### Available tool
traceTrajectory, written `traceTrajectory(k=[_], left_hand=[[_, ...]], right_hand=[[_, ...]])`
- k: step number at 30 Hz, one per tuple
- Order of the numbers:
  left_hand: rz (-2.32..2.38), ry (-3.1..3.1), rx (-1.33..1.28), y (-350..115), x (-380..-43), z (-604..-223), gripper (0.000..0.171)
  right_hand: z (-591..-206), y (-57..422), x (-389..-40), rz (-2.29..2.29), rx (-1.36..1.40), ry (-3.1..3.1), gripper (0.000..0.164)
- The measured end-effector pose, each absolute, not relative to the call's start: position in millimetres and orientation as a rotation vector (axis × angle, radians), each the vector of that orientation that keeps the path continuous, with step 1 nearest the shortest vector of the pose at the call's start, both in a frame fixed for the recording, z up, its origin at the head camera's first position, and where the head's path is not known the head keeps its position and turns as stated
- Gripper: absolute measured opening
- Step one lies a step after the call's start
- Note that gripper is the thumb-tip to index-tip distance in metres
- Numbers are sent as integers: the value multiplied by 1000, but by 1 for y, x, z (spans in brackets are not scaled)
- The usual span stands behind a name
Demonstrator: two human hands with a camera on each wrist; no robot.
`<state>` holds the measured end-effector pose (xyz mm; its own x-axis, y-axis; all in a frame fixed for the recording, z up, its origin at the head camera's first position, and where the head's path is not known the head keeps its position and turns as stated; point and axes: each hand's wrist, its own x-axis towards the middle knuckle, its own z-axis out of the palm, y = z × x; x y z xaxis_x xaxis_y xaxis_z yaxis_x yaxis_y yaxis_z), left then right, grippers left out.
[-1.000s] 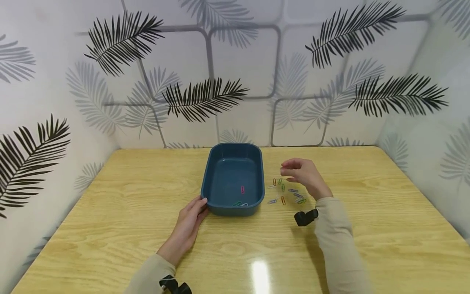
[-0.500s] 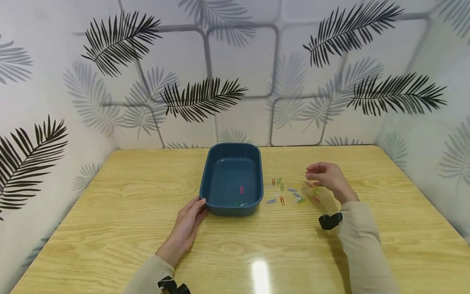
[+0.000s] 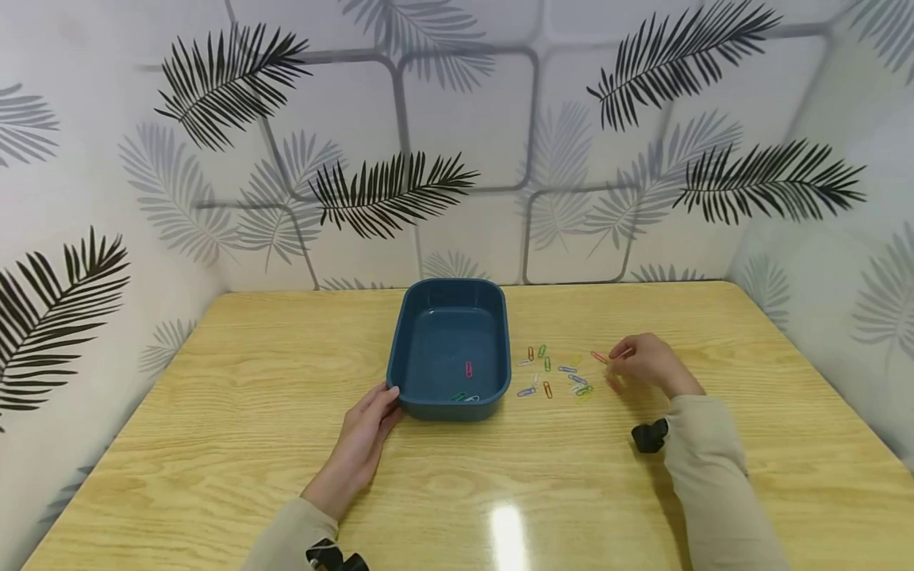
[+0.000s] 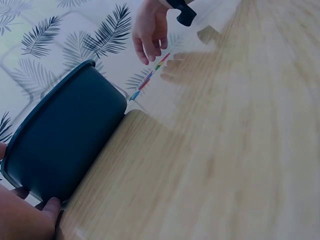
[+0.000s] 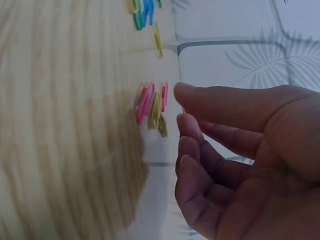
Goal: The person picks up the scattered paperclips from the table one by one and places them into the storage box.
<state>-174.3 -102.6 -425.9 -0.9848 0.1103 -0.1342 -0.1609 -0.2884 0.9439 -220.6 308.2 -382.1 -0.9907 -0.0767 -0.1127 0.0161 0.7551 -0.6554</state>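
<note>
A dark blue plastic bin (image 3: 450, 411) sits on the table; inside lie a pink paper clip (image 3: 468, 369), a green paper clip (image 3: 458, 396) and a white one. My left hand (image 3: 362, 434) holds the bin's near left corner, thumb at the rim and fingers against the side. Over the right end of the scattered paper clips hovers my right hand (image 3: 651, 363), fingers bent, thumb and index slightly apart. In the right wrist view, pink paper clips (image 5: 145, 103) and yellow paper clips lie just beyond those fingertips, and no clip shows in the hand (image 5: 240, 145).
Between bin and right hand lie several loose paper clips, among them a red one (image 3: 547, 389) and a blue one (image 3: 526, 392). The wooden table (image 3: 457, 484) ends at a leaf-patterned wall (image 3: 471, 230). Each sleeve carries a black wrist camera (image 3: 650, 436).
My right hand has moved right, away from the bin's side, then down towards the rightmost paper clips. The left hand and the bin have stayed in place.
</note>
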Motion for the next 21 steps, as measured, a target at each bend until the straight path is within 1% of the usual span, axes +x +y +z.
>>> traceTrajectory(k=[8, 12, 21], left_hand=[[2396, 1755, -69, -102, -175, -426, 52], [2395, 1759, -72, -102, -175, -426, 52], [2395, 1754, -68, -102, -174, -425, 52]], right_hand=[[-386, 306, -220, -861, -144, 2863, 18], [-384, 304, -219, -867, -159, 2859, 13], [-383, 302, -219, -881, -143, 2814, 8]])
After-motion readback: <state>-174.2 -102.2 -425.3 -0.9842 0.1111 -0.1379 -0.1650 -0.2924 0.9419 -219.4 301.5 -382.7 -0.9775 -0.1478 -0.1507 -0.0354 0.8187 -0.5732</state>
